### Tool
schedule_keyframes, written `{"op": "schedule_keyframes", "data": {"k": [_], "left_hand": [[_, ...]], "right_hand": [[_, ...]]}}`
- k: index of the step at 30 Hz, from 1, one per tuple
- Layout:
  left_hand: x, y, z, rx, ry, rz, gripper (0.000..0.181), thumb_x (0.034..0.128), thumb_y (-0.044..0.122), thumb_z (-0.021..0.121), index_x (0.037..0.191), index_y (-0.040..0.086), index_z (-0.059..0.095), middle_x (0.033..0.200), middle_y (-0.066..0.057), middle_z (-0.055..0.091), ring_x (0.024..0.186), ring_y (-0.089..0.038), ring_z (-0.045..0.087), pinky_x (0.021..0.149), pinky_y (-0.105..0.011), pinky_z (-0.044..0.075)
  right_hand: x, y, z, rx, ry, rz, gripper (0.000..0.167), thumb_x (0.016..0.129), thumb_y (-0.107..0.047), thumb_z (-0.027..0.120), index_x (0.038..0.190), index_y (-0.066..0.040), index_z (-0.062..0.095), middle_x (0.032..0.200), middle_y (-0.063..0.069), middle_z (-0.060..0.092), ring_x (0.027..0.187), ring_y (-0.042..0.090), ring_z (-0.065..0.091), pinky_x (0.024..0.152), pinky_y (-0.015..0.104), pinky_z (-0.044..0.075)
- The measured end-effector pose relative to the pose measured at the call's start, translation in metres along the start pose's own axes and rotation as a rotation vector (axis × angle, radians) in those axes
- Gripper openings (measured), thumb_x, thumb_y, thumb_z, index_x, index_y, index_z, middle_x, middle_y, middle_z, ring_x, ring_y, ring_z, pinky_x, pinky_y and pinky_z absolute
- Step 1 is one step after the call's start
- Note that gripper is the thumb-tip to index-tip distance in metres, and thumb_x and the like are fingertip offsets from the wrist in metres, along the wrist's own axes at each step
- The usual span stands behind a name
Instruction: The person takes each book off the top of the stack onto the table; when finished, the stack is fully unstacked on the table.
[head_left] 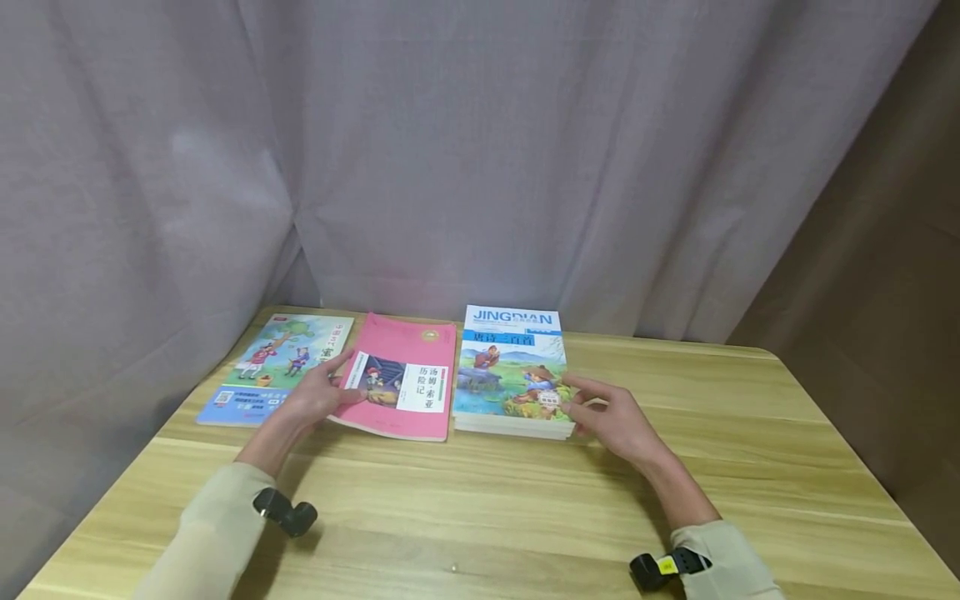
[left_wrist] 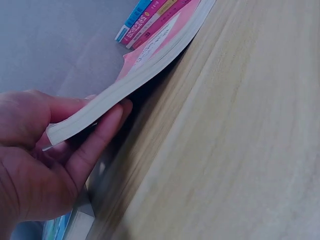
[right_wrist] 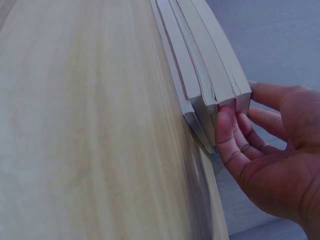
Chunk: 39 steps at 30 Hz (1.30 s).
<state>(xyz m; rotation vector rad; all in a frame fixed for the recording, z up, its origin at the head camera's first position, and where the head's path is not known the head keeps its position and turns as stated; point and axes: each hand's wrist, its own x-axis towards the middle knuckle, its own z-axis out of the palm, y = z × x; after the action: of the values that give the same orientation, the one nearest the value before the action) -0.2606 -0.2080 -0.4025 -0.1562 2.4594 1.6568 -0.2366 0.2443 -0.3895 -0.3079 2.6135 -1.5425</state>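
Observation:
My left hand [head_left: 313,400] pinches the left edge of a pink book [head_left: 393,333], thumb on its cover and fingers beneath. The left wrist view shows that edge of the pink book [left_wrist: 100,105] raised off the table. My right hand [head_left: 617,423] is at the right side of a stack of books [head_left: 510,367], whose top one has a blue-and-white cover. In the right wrist view, the right hand's fingers [right_wrist: 227,135] touch the side of the stack [right_wrist: 210,65] near its front corner, bent loosely and not wrapped around it.
A picture book [head_left: 262,354] with a green-and-blue cover lies left of the pink book, partly behind the left hand. The wooden table [head_left: 480,517] reaches back to a grey curtain [head_left: 465,167]. Each wrist wears a small black camera.

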Motion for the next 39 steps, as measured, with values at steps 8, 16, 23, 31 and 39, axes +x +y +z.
{"op": "schedule_keyframes", "data": {"k": [8, 16, 23, 31, 39], "left_hand": [[-0.003, 0.009, 0.001, 0.072, 0.007, -0.017, 0.093, 0.0953, 0.007, 0.074, 0.17, 0.017, 0.02, 0.144, -0.038, 0.055, 0.082, -0.018, 0.072, 0.069, -0.028, 0.058], [-0.004, 0.014, 0.0, 0.166, 0.032, -0.011, 0.091, 0.0933, 0.01, 0.077, 0.168, 0.013, 0.026, 0.134, -0.035, 0.061, 0.085, -0.022, 0.07, 0.07, -0.03, 0.058], [-0.01, 0.023, -0.01, 0.349, 0.078, 0.013, 0.076, 0.0936, 0.02, 0.079, 0.157, -0.004, 0.044, 0.138, -0.035, 0.063, 0.121, -0.045, 0.067, 0.103, -0.052, 0.056], [-0.015, 0.042, -0.007, 0.38, 0.134, 0.102, 0.06, 0.099, 0.026, 0.072, 0.15, -0.001, 0.055, 0.131, -0.028, 0.07, 0.117, -0.042, 0.071, 0.098, -0.05, 0.06], [-0.016, 0.043, 0.019, 0.233, 0.04, 0.119, 0.055, 0.1006, 0.019, 0.071, 0.15, 0.0, 0.056, 0.127, -0.027, 0.07, 0.087, -0.026, 0.074, 0.073, -0.036, 0.062]], "right_hand": [[0.0, 0.001, -0.001, 0.009, -0.005, -0.012, 0.057, 0.102, -0.019, 0.072, 0.153, -0.003, 0.054, 0.104, 0.017, 0.065, 0.076, 0.024, 0.07, 0.071, 0.034, 0.061], [0.001, 0.001, -0.001, 0.014, -0.003, -0.01, 0.056, 0.101, -0.017, 0.072, 0.152, -0.002, 0.055, 0.102, 0.016, 0.066, 0.077, 0.027, 0.071, 0.072, 0.036, 0.063], [0.002, 0.001, -0.001, 0.013, -0.01, -0.015, 0.056, 0.1, -0.017, 0.073, 0.151, 0.0, 0.055, 0.103, 0.017, 0.066, 0.077, 0.024, 0.072, 0.072, 0.036, 0.063], [0.005, 0.0, -0.006, -0.011, -0.021, -0.013, 0.058, 0.1, -0.019, 0.074, 0.152, -0.001, 0.054, 0.107, 0.017, 0.065, 0.08, 0.024, 0.073, 0.068, 0.034, 0.058], [0.008, -0.001, 0.0, 0.028, -0.011, -0.007, 0.063, 0.098, -0.022, 0.077, 0.153, -0.002, 0.054, 0.116, 0.021, 0.062, 0.078, 0.023, 0.07, 0.067, 0.035, 0.059]]}}
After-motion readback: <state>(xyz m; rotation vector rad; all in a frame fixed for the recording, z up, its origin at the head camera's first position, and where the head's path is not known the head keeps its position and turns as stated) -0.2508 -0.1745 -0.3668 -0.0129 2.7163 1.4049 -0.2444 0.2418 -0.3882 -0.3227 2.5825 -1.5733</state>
